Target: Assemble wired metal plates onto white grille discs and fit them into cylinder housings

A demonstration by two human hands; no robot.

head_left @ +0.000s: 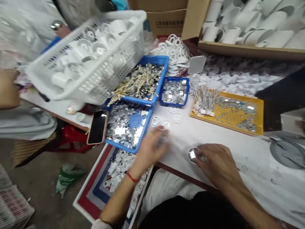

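Note:
My right hand (216,162) rests low over the white tabletop, its fingers closed on a shiny round metal piece (192,154) with a mirror-like face. My left hand (152,148) is smeared by motion beside several clear plastic rings (176,118) on the table. Whether its fingers hold one of these rings cannot be made out. Left of that hand, a blue tray (140,140) holds many small silvery flat pieces (119,122).
Behind are a blue tray (164,68) of corded metal parts, a small blue tray (188,92) of silvery squares and a yellow tray (259,117) of metal bits. A white basket (105,74), a phone (97,127) and an open drawer (92,190) lie left. Another person's arm (9,89) shows far left.

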